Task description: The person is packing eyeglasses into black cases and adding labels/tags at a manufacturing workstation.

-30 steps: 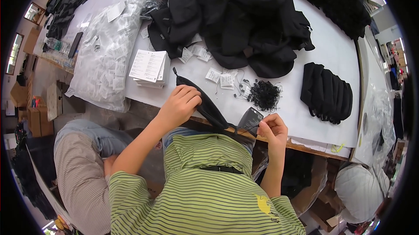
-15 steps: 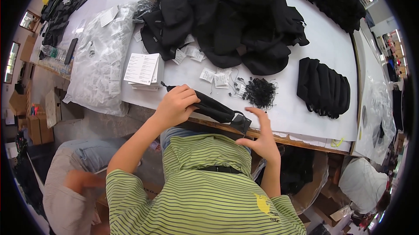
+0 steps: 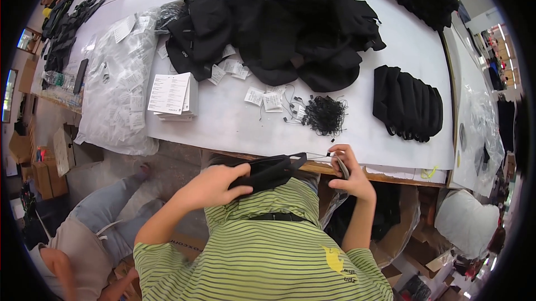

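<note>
My left hand [image 3: 226, 184] grips a folded black fabric piece [image 3: 276, 171] at the table's front edge, close to my body; its exact kind is unclear. A black loop sticks out from its right end. My right hand [image 3: 353, 175] pinches a thin tag [image 3: 341, 167], seen nearly edge-on. A thin string [image 3: 317, 156] stretches between that tag and the loop. Beyond my right hand lies a tangled heap of black tag strings [image 3: 325, 115]. To its left are white labels [image 3: 272, 101] and a stack of white printed cards [image 3: 170, 94].
Black fabric pieces are piled [image 3: 290, 27] at the table's far middle. A neat row of folded black pieces [image 3: 407, 103] lies at right. A clear plastic bag of labels [image 3: 117, 89] covers the left side. Another person [image 3: 84, 234] sits at lower left.
The black fabric piece has come nearer my body. My right hand has moved right and now holds the tag with its string pulled out. The person at lower left has shifted.
</note>
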`<state>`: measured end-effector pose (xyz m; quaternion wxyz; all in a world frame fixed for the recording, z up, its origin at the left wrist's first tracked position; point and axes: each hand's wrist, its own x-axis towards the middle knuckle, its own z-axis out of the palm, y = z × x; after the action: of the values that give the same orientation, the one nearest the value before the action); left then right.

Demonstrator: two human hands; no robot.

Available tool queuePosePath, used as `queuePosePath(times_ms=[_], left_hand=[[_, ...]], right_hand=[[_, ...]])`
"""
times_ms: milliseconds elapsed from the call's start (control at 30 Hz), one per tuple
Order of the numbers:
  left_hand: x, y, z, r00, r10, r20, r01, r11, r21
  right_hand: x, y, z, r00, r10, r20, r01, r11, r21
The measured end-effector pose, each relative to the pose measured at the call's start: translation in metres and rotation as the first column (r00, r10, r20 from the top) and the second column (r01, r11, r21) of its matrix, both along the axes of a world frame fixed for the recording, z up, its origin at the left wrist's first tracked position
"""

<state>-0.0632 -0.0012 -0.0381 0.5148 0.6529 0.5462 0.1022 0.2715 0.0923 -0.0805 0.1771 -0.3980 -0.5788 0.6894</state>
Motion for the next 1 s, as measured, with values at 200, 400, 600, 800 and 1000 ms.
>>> queuePosePath(times_ms=[200,400,600,800,1000], left_hand=[[0.0,-0.012,0.021,0.935,-0.193,0.297,0.285,0.907,-0.309],[-0.001,-0.009,0.022,0.911,-0.143,0.388,0.266,0.921,-0.286],[0.017,0.006,0.027,0.881,-0.21,0.425,0.376,0.855,-0.357],[0.017,-0.003,0.015,0.866,-0.197,0.459,0.359,0.884,-0.298],[0.014,0.002,0.028,0.964,-0.138,0.229,0.173,0.975,-0.139]], right_hand=[[0.037,0.006,0.027,0.943,-0.048,0.329,0.013,0.994,0.109],[0.073,0.005,0.006,0.872,-0.308,-0.381,0.307,0.949,-0.066],[-0.045,-0.017,-0.009,0.322,-0.793,-0.517,0.186,0.589,-0.786],[-0.07,-0.026,-0.001,0.45,-0.685,-0.573,0.192,0.701,-0.687],[-0.065,-0.012,-0.002,0.546,-0.774,-0.319,0.784,0.607,-0.13]])
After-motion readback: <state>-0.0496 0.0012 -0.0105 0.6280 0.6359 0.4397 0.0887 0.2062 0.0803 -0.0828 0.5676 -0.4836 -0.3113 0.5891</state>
